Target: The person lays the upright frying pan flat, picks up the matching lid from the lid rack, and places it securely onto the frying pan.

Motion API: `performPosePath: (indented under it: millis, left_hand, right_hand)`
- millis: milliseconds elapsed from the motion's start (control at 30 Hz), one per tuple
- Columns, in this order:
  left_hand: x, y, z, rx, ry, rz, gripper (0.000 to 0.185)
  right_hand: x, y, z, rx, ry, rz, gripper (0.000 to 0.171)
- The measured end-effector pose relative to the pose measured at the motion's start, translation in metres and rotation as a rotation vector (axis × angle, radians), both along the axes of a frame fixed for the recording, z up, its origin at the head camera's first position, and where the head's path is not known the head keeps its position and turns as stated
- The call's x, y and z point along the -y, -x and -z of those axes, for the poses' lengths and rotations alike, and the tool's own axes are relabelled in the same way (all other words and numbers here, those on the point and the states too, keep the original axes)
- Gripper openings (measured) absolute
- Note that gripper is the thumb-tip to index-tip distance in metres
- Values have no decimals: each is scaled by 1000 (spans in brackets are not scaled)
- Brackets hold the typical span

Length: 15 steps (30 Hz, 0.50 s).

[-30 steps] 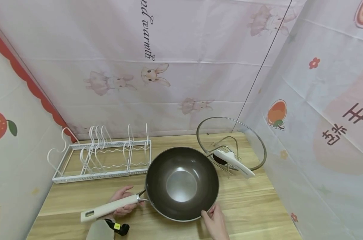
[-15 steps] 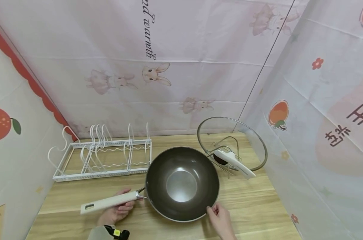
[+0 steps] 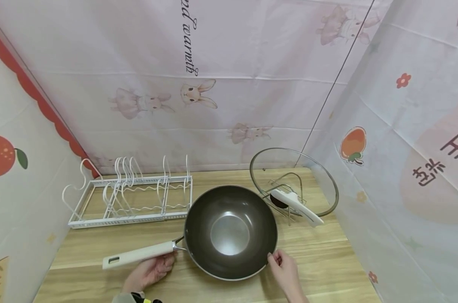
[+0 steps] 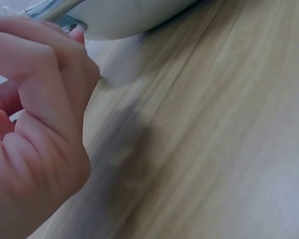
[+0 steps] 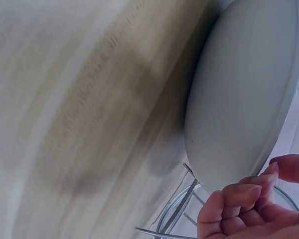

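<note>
A dark-lined wok (image 3: pixel 230 227) with a pale outside sits on the wooden table, its cream handle (image 3: pixel 138 255) pointing left. My left hand (image 3: pixel 150 272) is just below the handle on the near side, fingers loosely curled. Nothing shows in its grip, though whether a finger still touches the handle's underside is hidden. In the left wrist view the curled fingers (image 4: pixel 45 84) lie close to the wok's bracket. At the wok's lower right rim, my right hand (image 3: pixel 286 271) pinches the edge, thumb on top. The right wrist view shows its other fingers curled against the pale outside (image 5: pixel 244 94).
A glass lid with a white handle (image 3: pixel 297 207) leans on a wire stand (image 3: pixel 299 185), right behind the wok. At the back left stands a white dish rack (image 3: pixel 130 221) with upright loops. Printed cloth walls (image 3: pixel 229 63) enclose the back and sides.
My left hand has drawn back from under the handle towards the near side. The right hand has slid rightward along the rim. The wok has stayed in place.
</note>
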<state>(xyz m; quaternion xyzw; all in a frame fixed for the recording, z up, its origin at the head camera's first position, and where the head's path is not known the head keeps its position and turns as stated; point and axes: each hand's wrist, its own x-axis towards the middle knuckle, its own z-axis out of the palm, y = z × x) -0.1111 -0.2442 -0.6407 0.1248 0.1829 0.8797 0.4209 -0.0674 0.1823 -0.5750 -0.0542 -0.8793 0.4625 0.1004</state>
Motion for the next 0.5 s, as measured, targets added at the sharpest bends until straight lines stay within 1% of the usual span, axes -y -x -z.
performPosePath:
  millis: [67,133,233,300,333,367,433,500]
  left_hand:
    - [-1,-4,-2,42,59,18,48]
    - [-1,-8,-5,55,152,40,50]
    - [-2,-13,-11,2,351,80,43]
    - [-3,-16,-16,-79,466,101,38]
    - [-3,-17,-20,-108,514,109,37]
    - [-4,-18,-25,-133,555,116,37]
    - [-6,-20,-36,-175,601,118,37]
    - [-9,-22,-48,-219,642,115,38]
  right_hand:
    - [-2,2,-1,-13,-6,-6,29]
    - [-3,5,-1,-27,-9,-11,30]
    - [-4,6,-4,-45,-10,-22,29]
    - [-4,8,-6,-53,-14,-23,27]
    - [-5,8,-7,-65,-17,-20,26]
    - [-5,9,-9,-86,-18,-21,25]
    - [-6,10,-12,-139,-33,-15,25]
    - [-8,11,-15,-215,-60,-6,26]
